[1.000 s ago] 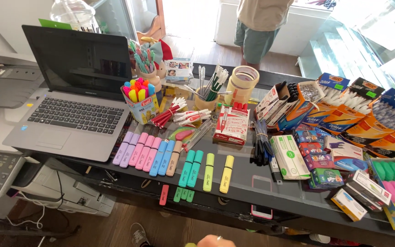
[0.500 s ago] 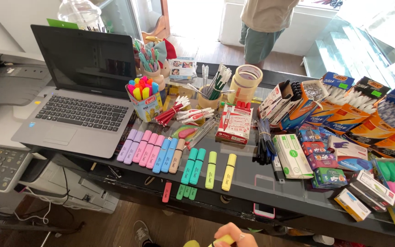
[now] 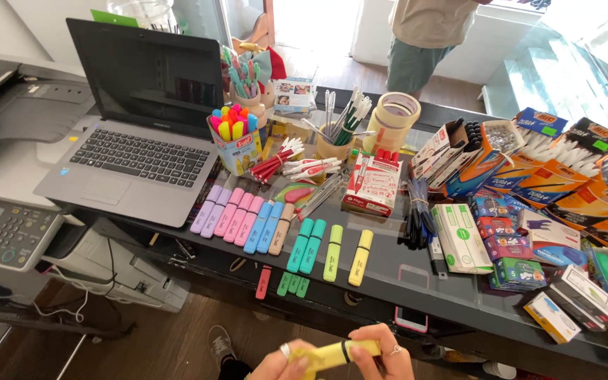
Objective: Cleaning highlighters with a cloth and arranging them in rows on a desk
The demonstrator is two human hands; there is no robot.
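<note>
At the bottom edge of the head view both my hands hold one yellow highlighter (image 3: 332, 354) lying crosswise. My left hand (image 3: 286, 362) grips its left end and my right hand (image 3: 385, 348) grips the right end by the dark band. Both hands are below the front edge of the black glass counter (image 3: 388, 281). On the counter ahead lies a row of pastel highlighters (image 3: 244, 225), two teal ones (image 3: 307, 245), a green one (image 3: 332, 253) and a yellow one (image 3: 360, 257).
An open laptop (image 3: 135, 141) sits at the left, a printer (image 3: 8, 155) beyond it. Cups of pens (image 3: 336, 137), a tape roll (image 3: 392, 116), pen boxes (image 3: 564, 176) and small cartons crowd the right. A person (image 3: 431, 35) stands behind the counter.
My hands have risen into view from the bottom edge with the yellow highlighter between them. The view has shifted slightly, so the counter sits a little lower and to the right.
</note>
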